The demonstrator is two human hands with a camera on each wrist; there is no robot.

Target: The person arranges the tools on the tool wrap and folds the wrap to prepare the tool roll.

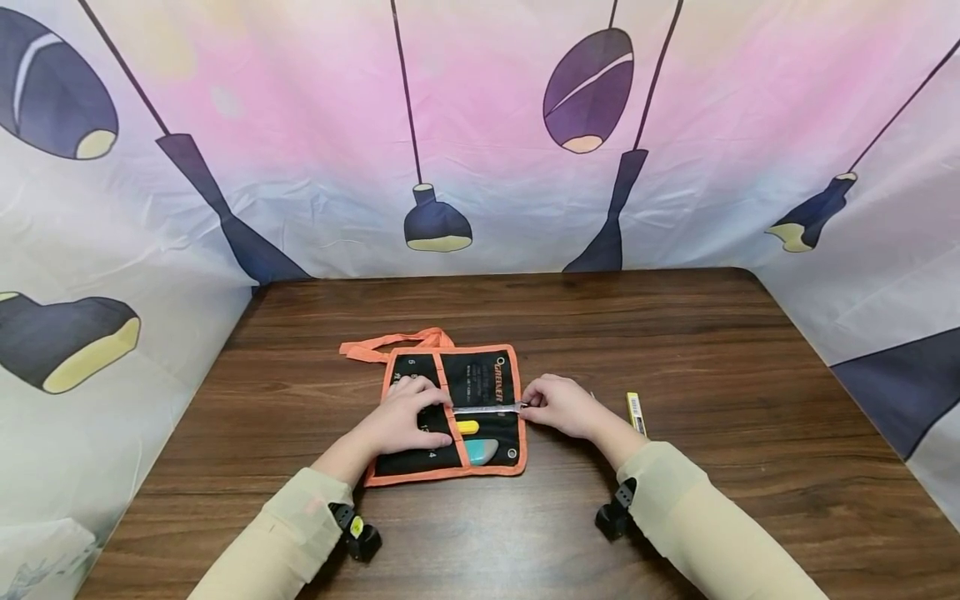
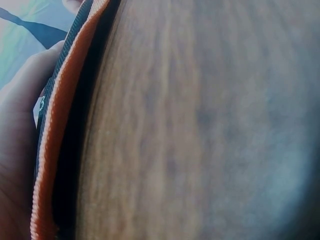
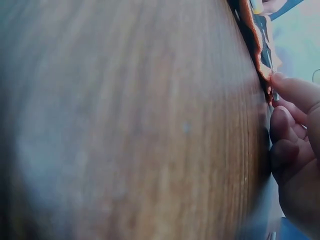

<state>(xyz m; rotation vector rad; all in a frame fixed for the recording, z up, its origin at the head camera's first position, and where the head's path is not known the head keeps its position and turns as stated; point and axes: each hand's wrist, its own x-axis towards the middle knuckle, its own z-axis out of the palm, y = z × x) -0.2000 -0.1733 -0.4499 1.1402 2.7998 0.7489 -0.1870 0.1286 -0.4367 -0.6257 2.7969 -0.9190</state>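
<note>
A black tool pouch (image 1: 480, 375) with orange trim lies unrolled on the table. My left hand (image 1: 405, 417) rests flat over its pocket side, with fingertips and thumb at the orange pocket edge. A slim silver wrench (image 1: 483, 409) lies across the pouch, one end at the pocket edge by my left fingers. My right hand (image 1: 558, 406) pinches the other end between thumb and fingers at the pouch's right border. Below the wrench, a yellow handle (image 1: 468, 427) and a teal-and-grey tool (image 1: 481, 452) stick out of the pockets. In the right wrist view, the wrench's tip (image 3: 275, 95) shows at my thumb.
An orange tie strap (image 1: 397, 340) trails from the pouch's upper left. Right of my right hand lies a narrow yellow item (image 1: 636, 412) with a white label, partly behind my forearm. The brown wooden table (image 1: 600, 325) meets a printed cloth backdrop (image 1: 495, 167) behind.
</note>
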